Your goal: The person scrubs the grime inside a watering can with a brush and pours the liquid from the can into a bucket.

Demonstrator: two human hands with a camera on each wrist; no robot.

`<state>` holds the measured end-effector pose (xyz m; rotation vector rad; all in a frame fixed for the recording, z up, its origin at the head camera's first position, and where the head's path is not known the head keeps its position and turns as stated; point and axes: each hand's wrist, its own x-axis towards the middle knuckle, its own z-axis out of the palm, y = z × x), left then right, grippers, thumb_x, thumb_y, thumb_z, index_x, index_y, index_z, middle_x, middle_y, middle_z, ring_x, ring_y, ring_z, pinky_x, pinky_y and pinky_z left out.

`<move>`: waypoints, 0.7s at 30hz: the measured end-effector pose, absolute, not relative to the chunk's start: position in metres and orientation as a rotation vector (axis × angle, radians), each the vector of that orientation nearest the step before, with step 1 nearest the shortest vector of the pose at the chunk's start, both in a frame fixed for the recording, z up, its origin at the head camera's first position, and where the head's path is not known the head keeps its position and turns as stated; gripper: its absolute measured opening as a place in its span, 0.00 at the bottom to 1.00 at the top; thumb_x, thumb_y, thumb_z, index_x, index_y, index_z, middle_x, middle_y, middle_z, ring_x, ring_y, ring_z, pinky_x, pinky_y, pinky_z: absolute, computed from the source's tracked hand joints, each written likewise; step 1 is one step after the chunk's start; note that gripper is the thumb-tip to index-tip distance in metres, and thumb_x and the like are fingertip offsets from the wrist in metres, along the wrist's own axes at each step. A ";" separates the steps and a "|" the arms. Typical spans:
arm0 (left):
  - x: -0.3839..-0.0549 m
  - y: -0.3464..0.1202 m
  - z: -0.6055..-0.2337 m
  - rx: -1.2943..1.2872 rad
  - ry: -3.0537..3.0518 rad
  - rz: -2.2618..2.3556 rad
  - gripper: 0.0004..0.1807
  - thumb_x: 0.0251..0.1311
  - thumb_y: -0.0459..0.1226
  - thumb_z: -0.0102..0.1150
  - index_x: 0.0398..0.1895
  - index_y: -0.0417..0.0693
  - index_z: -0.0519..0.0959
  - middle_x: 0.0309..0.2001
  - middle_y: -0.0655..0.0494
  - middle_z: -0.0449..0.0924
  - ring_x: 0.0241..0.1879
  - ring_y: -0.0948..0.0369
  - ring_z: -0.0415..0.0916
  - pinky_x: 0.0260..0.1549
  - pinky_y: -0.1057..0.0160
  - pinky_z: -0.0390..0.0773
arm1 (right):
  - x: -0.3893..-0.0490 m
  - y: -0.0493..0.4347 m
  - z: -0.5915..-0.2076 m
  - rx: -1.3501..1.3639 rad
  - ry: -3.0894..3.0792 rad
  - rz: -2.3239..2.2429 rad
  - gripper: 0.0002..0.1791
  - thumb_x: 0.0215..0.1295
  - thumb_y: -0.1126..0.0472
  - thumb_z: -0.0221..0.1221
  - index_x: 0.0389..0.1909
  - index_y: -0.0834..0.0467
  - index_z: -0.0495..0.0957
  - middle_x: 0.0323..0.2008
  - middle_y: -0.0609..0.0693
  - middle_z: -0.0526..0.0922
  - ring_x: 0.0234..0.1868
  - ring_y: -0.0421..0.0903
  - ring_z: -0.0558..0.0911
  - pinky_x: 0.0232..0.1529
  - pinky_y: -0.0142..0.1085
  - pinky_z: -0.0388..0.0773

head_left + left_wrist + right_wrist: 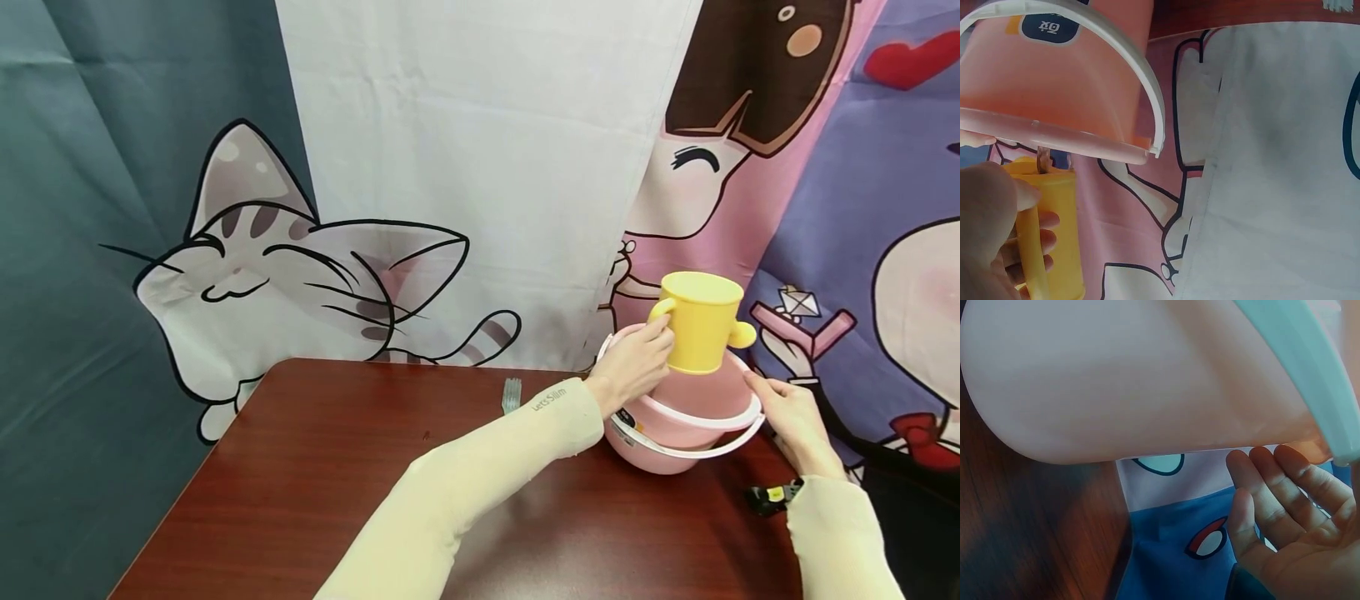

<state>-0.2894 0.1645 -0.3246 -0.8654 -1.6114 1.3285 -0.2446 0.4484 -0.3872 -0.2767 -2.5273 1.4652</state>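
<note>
My left hand [633, 362] grips one handle of a yellow two-handled cup [702, 321], and in the left wrist view the fingers curl through that handle. The cup is raised over the mouth of a pink bucket [667, 421], hiding part of the opening. This bucket stands at the table's right side, its white carry handle [720, 450] hanging down in front. At the bucket's right rim is my right hand [795, 421], thumb at the rim and the other fingers [1272, 512] against the outer wall. What lies inside the bucket cannot be seen.
A grey fork-like end [512, 394] lies near the back edge of the dark red table [337, 500]. Behind the table hangs a printed cloth [465, 125] with cartoon figures. A small black object [768, 500] shows beside my right cuff.
</note>
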 end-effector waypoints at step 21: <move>-0.283 0.172 -0.325 -1.009 -1.949 0.966 0.31 0.65 0.23 0.29 0.52 0.56 0.82 0.51 0.56 0.76 0.55 0.55 0.65 0.68 0.49 0.45 | -0.245 0.447 -0.387 -0.341 -2.573 1.372 0.33 0.65 0.35 0.55 0.47 0.63 0.81 0.26 0.37 0.78 0.28 0.36 0.74 0.27 0.30 0.73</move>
